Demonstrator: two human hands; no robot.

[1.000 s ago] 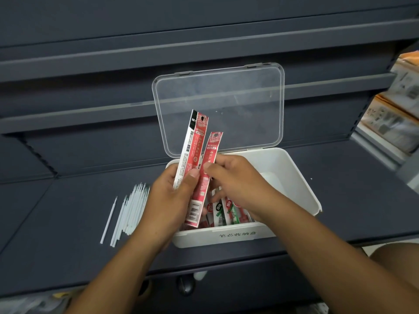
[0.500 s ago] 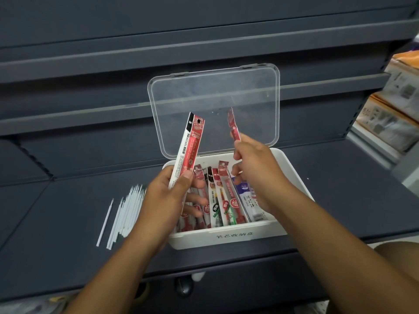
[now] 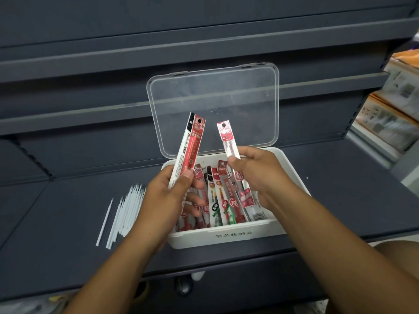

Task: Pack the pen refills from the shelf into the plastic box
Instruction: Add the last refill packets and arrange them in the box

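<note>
i see the plastic box (image 3: 229, 236) partly filled, my left hand (image 3: 165, 200) gripping a red pack (image 3: 189, 152), my right hand (image 3: 260, 175) pinching a slim refill (image 3: 227, 139), white loose refills (image 3: 123, 214) left on the shelf (image 3: 56, 211).

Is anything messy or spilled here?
Nothing is spilled. The only untidy bit: thin white sticks lie fanned on the shelf left of the box, one apart from the rest.
</note>
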